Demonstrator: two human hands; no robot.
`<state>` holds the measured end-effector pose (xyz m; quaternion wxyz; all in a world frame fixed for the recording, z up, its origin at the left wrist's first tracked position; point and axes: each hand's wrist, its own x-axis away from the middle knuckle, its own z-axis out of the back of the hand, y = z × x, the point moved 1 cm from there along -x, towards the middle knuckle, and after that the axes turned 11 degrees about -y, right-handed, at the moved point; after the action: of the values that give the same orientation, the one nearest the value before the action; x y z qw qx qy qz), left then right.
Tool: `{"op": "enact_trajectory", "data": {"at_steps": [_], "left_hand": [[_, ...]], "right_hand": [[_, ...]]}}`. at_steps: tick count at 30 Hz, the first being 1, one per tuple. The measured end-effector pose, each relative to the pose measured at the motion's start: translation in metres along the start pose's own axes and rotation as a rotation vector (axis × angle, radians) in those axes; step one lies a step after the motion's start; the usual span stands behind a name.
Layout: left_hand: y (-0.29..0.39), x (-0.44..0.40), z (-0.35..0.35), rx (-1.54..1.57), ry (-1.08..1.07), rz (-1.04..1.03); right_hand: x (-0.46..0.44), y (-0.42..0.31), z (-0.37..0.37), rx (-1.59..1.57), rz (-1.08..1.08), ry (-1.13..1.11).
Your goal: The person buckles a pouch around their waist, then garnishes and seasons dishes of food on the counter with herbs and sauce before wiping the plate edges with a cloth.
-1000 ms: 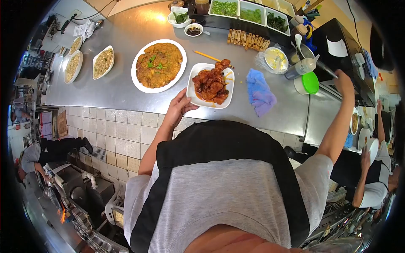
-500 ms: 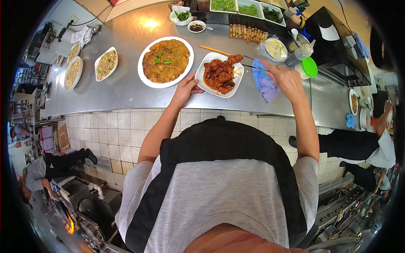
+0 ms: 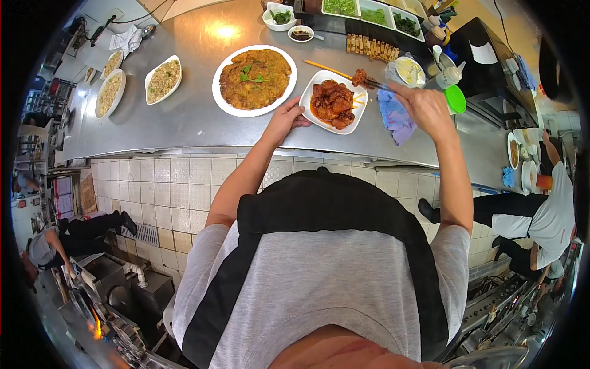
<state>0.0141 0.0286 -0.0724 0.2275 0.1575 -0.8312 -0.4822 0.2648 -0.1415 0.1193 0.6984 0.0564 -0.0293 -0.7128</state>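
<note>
A square white plate (image 3: 354,125) of red-sauced meat pieces (image 3: 332,103) sits on the steel counter. My left hand (image 3: 286,122) is closed on its left rim, thumb at the edge. Above the plate's upper right corner, my right hand (image 3: 425,111) grips thin dark tongs (image 3: 382,86) with a sauced piece of meat (image 3: 360,77) at their tips. Beneath that hand lies a crumpled blue and purple cloth (image 3: 396,117). To the left of the plate is an oval white platter (image 3: 219,98) with a browned omelette-like pancake topped with green leaves.
Bowls of fried rice (image 3: 163,80) stand at the counter's left. A yellow pencil-like stick (image 3: 322,66), wooden clips (image 3: 370,47) and trays of chopped greens (image 3: 376,17) lie along the back. A green lid (image 3: 455,99) is at the right. Co-workers (image 3: 547,209) stand on both sides.
The tongs have lifted a piece of meat up and right, off the pile to above the plate's corner. My left hand stays on the plate's rim. The view has shifted slightly.
</note>
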Motion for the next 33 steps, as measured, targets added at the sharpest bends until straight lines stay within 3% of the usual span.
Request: {"op": "enact_trajectory", "data": {"at_steps": [4,8,11,20,23,33], "left_hand": [[0.005,0.006,-0.008,0.009,-0.028,0.007],[-0.003,0.008,-0.008,0.013,-0.035,0.002],[-0.005,0.009,-0.009,0.013,-0.031,-0.003],[-0.008,0.008,-0.004,0.028,-0.062,-0.024],[-0.007,0.009,-0.004,0.027,-0.06,-0.013],[-0.006,0.01,-0.005,0.048,-0.045,-0.005]], "right_hand": [[0.014,-0.042,0.003,-0.139,-0.074,-0.138],[0.009,-0.08,-0.033,-0.308,-0.054,-0.08],[-0.005,-0.101,-0.039,-0.259,-0.154,-0.121],[0.006,-0.102,-0.033,-0.22,-0.082,-0.086],[0.007,-0.107,-0.041,-0.155,-0.048,-0.201],[-0.004,-0.095,-0.018,-0.276,-0.116,-0.11]]}}
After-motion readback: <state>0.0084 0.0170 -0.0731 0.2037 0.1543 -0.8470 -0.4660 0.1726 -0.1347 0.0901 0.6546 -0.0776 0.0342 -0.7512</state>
